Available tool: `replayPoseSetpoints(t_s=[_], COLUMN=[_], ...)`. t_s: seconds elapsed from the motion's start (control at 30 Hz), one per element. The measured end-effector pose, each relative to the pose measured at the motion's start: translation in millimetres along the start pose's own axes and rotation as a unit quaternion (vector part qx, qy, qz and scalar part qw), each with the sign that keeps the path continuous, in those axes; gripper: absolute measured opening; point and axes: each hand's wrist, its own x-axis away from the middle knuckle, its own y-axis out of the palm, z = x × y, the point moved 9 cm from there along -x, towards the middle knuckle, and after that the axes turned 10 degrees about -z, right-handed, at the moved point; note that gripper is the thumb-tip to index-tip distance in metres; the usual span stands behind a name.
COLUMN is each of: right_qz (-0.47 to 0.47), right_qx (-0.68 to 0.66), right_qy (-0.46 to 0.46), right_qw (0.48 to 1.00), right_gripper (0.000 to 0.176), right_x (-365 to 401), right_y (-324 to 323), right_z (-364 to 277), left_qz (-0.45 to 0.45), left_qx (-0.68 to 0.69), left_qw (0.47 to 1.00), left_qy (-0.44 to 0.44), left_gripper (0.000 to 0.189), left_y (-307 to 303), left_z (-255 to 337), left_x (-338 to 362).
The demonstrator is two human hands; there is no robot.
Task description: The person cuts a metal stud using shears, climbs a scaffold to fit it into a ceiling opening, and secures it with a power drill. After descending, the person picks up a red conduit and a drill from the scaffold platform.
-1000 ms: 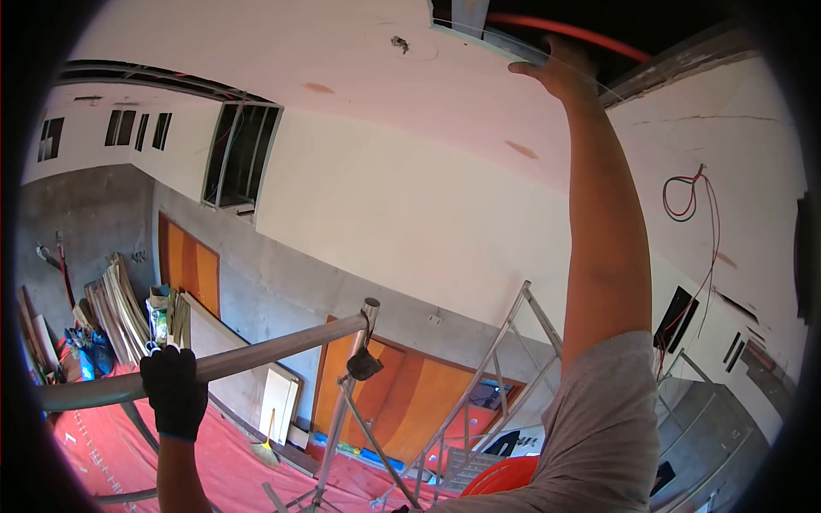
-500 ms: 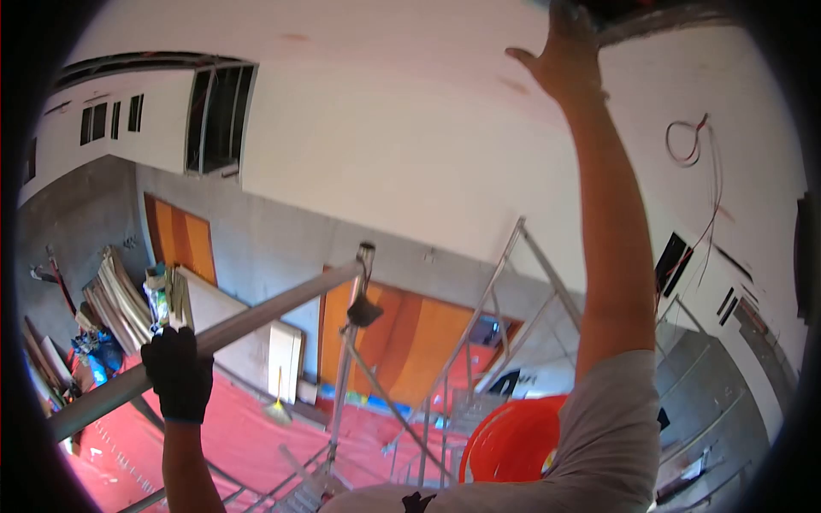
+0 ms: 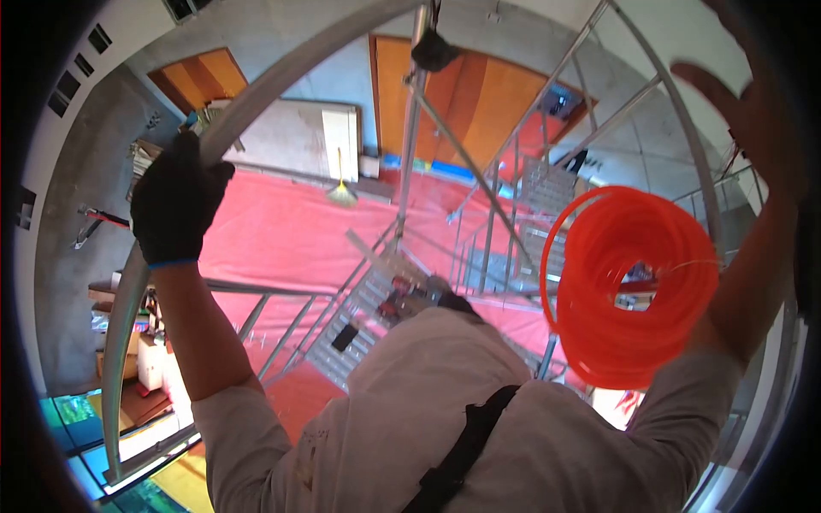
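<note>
My left hand (image 3: 175, 205), in a black glove, is wrapped round a curved-looking metal scaffold rail (image 3: 282, 73) at the left. At the upper right edge my bare right hand (image 3: 757, 111) is raised, its thumb spread from the fingers; it is dark and partly cut off by the view's edge. Nothing shows in it. A coil of orange tubing (image 3: 590, 325) hangs by my right upper arm. A dark strap (image 3: 466, 440) crosses my light shirt.
Below me lies a metal scaffold platform (image 3: 368, 291) with red-and-dark tools (image 3: 398, 299) on it. A post with a hanging black object (image 3: 434, 51) stands ahead. More scaffold frames (image 3: 658, 85) rise to the right. A broom (image 3: 342, 195) stands by boards over the red floor covering (image 3: 265, 214).
The view has tipped downward, bringing the platform and orange coil into fuller sight. My right hand now appears at the far upper right. My left hand stays on the rail.
</note>
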Motion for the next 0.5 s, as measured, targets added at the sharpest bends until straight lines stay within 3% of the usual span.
replayPoseSetpoints(t_s=[0.07, 0.13, 0.27, 0.37, 0.5], right_qz=[-0.085, -0.162, -0.267, -0.251, -0.277], right_qx=[-0.090, -0.188, -0.349, -0.413, -0.457], right_qy=[-0.065, -0.071, 0.039, 0.150, 0.195], right_qw=[0.990, 0.966, 0.897, 0.863, 0.822], right_gripper=[0.092, 0.088, 0.077, 0.072, 0.069], right_x=[25, 52, 107, 156, 208], right_y=[31, 58, 118, 152, 187], right_z=[-13, -30, -49, -52, -73], left_qz=[-0.001, -0.031, -0.050, -0.037, -0.048], left_qx=[-0.001, -0.009, -0.015, -0.024, -0.025], left_qw=[1.000, 0.999, 0.998, 0.999, 0.998], left_qy=[-0.003, -0.014, -0.023, -0.009, -0.011], left_gripper=[0.040, 0.040, 0.043, 0.047, 0.051], left_y=[1, 3, 9, 11, 16], left_z=[0, 0, -3, -3, -14], left_x=[-1, -1, -2, 1, 1])
